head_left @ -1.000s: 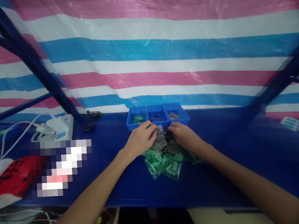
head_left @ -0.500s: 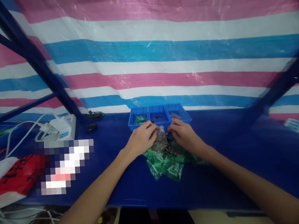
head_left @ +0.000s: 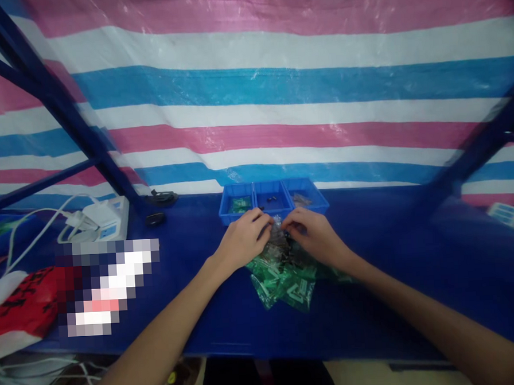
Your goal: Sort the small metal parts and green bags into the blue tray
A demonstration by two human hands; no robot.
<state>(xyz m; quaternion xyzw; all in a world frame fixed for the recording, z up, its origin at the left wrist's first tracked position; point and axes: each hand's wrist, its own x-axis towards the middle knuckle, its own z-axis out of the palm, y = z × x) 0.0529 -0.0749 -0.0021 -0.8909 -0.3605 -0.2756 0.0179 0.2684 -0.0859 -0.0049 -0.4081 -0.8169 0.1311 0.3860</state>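
"Clear bag, where?"
"Dial's centre, between left hand and right hand, both part-curled, perhaps steadying it; I can't tell what they grip."
"Blue tray?"
"Twelve o'clock, probably for easy reach."

I see room for a hand to sweep over the bench out to the right, and a lane between the left hand and the white power strip. Straight ahead, heaped green packets, then the walled blue tray, stand in the way, striped sheeting hanging behind.
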